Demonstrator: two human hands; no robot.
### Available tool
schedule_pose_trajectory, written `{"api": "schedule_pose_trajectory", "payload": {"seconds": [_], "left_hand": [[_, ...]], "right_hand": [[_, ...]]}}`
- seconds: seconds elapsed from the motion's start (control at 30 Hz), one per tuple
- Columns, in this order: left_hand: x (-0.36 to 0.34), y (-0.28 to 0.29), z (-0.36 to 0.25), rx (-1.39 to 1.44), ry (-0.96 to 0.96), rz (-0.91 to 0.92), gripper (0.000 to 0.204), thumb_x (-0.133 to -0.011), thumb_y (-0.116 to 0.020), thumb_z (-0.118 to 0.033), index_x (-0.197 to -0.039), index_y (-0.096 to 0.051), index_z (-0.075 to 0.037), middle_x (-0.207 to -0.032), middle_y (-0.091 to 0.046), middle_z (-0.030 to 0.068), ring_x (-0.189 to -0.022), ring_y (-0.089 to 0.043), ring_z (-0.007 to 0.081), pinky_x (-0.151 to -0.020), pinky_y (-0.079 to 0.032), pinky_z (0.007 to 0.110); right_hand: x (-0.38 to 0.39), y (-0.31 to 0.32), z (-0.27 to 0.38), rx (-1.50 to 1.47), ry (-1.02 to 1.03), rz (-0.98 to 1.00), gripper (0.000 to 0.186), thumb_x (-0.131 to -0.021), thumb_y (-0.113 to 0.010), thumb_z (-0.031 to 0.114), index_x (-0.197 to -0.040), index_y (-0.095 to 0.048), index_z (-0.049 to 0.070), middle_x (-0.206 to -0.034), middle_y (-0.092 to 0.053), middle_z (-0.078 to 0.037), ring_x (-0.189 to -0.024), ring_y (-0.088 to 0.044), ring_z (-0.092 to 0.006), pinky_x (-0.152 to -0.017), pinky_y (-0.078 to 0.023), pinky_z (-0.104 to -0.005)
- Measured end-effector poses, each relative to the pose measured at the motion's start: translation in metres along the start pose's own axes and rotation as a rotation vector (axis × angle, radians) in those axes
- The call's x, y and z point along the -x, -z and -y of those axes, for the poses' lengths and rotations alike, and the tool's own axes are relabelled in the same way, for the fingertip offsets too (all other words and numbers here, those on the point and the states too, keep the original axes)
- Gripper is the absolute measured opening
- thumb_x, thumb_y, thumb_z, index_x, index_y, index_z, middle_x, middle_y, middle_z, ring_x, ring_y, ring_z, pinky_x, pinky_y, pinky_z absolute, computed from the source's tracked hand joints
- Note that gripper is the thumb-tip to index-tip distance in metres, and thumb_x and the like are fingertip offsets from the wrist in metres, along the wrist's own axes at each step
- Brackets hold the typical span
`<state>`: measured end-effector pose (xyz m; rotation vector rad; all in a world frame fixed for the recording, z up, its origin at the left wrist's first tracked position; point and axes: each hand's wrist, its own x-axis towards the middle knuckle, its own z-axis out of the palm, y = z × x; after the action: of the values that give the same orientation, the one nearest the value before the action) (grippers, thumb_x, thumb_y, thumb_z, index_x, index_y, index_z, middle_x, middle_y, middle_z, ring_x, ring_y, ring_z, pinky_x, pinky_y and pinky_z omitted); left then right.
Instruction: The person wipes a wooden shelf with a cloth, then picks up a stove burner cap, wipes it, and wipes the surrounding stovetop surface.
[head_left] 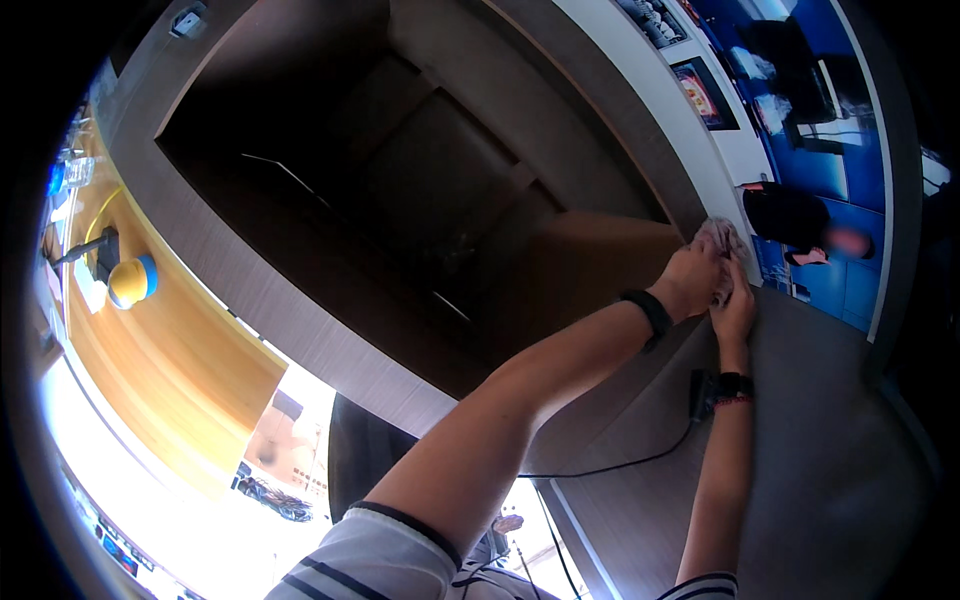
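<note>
A crumpled, pale patterned cloth [722, 235] is bunched at the front corner of a grey-brown cabinet, beside a white strip of wall. My left hand [688, 278] is closed on it, the fingers wrapped into its folds; a dark band circles that wrist. Close beside it, my right hand [735, 305] grips the lower part of the same cloth with bent fingers. That wrist carries a dark watch [733, 386] and a red beaded bracelet. Both arms stretch up and away from the lower edge. The fingers partly hide the cloth.
A dark, open cabinet recess [430, 150] fills the middle. At the right, a large screen [850, 130] shows blue scenery and a person in black. A black cable [610, 468] runs under my arms. A yellow-and-blue rounded object [132, 282] rests on a wooden surface [190, 370] at left.
</note>
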<state>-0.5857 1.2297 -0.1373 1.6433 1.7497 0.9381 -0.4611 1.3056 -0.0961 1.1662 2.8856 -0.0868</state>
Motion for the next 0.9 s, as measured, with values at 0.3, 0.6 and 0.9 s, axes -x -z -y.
{"api": "schedule_pose_trajectory", "payload": {"seconds": [0.3, 0.6, 0.9], "left_hand": [[-0.02, -0.033, -0.025, -0.201, 0.02, -0.028, 0.037, -0.078, -0.056, -0.018, -0.112, -0.057, -0.003, -0.116, -0.051, 0.0135, -0.108, -0.048, 0.0268, -0.089, -0.039, 0.034], [-0.028, -0.051, -0.02, -0.097, 0.122, -0.084, 0.034, -0.078, -0.058, -0.023, -0.109, -0.06, -0.011, -0.109, -0.056, 0.0064, -0.103, -0.052, 0.0221, -0.089, -0.036, 0.036], [-0.026, -0.052, -0.02, -0.084, 0.146, -0.103, 0.035, -0.08, -0.056, -0.026, -0.112, -0.06, -0.013, -0.118, -0.053, 0.0068, -0.109, -0.049, 0.0221, -0.103, -0.026, 0.04]], "right_hand": [[0.001, 0.008, -0.014, 0.196, -0.239, 0.163, 0.057, -0.071, -0.071, 0.014, -0.122, -0.046, 0.011, -0.122, -0.052, -0.014, -0.113, -0.049, -0.0335, -0.092, -0.042, -0.0409], [-0.018, 0.006, -0.034, 0.145, -0.123, 0.315, 0.077, -0.065, -0.075, 0.019, -0.127, -0.032, 0.005, -0.111, -0.056, -0.022, -0.106, -0.052, -0.0377, -0.087, -0.044, -0.0413], [-0.041, 0.014, -0.032, 0.214, -0.216, 0.564, 0.084, -0.065, -0.078, 0.024, -0.13, -0.029, 0.003, -0.127, -0.046, -0.021, -0.117, -0.045, -0.0346, -0.098, -0.037, -0.0396]]}}
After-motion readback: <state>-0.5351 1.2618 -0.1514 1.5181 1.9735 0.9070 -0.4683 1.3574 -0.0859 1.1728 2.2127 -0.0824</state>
